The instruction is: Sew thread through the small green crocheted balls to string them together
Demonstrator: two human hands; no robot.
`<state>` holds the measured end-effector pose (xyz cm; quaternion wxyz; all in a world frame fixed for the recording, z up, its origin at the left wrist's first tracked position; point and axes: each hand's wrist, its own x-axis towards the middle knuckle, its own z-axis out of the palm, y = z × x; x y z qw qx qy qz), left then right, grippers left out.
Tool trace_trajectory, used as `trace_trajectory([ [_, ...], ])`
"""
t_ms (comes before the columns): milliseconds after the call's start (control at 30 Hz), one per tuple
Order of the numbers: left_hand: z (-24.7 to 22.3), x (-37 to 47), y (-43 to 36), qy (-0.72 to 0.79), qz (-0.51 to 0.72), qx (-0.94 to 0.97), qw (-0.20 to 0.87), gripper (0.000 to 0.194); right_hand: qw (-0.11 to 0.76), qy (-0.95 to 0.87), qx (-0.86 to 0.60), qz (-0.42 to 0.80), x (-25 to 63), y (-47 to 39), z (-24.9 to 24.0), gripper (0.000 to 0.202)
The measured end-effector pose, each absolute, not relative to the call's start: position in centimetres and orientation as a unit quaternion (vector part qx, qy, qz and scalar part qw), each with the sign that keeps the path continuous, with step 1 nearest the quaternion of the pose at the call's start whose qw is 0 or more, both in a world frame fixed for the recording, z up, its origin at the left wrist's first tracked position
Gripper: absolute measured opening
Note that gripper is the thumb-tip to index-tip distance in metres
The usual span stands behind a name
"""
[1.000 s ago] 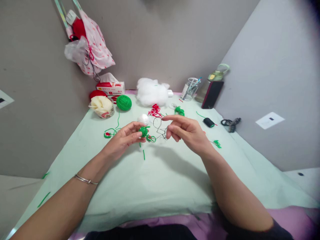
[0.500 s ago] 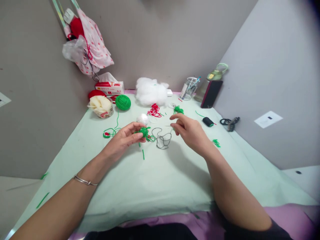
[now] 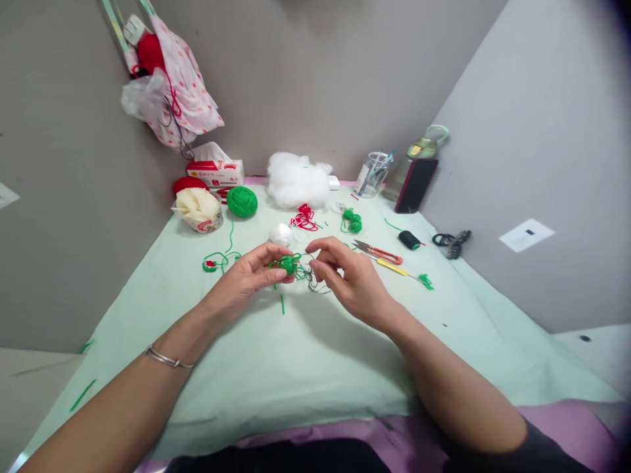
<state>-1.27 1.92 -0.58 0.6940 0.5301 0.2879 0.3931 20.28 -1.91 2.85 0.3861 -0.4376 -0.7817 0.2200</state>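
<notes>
Between the thumb and fingers of my left hand (image 3: 251, 270) is a small green crocheted piece (image 3: 288, 264), with loose strands of green yarn hanging from it. My right hand (image 3: 351, 277) is just to its right, thumb and index finger pinched on a thin needle that is barely visible. Dark thread (image 3: 311, 281) lies in loops between the two hands, partly behind the right fingers. A white yarn ball (image 3: 281, 234) sits just beyond the left fingertips. Left of that hand lies a small red-and-green crocheted piece (image 3: 210, 266) with a green tail.
Orange-handled snips (image 3: 379, 252) and a yellow-handled crochet hook (image 3: 392, 267) lie right of my right hand. Farther back are a green yarn ball (image 3: 242, 202), white stuffing (image 3: 298, 180), red yarn (image 3: 304, 217), a glass jar (image 3: 373, 176), a phone (image 3: 417, 186) and a black thread spool (image 3: 409, 240).
My right hand has moved left and slightly down, close to the green piece, uncovering the snips and crochet hook. My left hand has barely moved, still holding the piece.
</notes>
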Motion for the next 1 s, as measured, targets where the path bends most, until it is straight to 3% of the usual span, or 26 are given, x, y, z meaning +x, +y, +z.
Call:
trace_trajectory([
  [267,-1.4,-1.4,2.3,0.294,0.393,0.552,0.674,0.027,0.367,-0.790,-0.447,0.201,20.2,-1.9,2.7,0.013],
  [600,-0.9,-1.2,1.9,0.289,0.399,0.531,0.690,0.028,0.407,-0.675,-0.443,0.428,20.0,-0.9,2.0,0.013],
  [833,-0.6,-1.1,1.8,0.300,0.403,0.542,0.674,0.027,0.436,-0.718,-0.469,0.274,20.8,-0.2,1.8,0.016],
  [1000,-0.8,-1.2,1.9,0.298,0.387,0.556,0.673,0.025,0.421,-0.741,-0.449,0.268,21.0,-0.2,1.9,0.016],
])
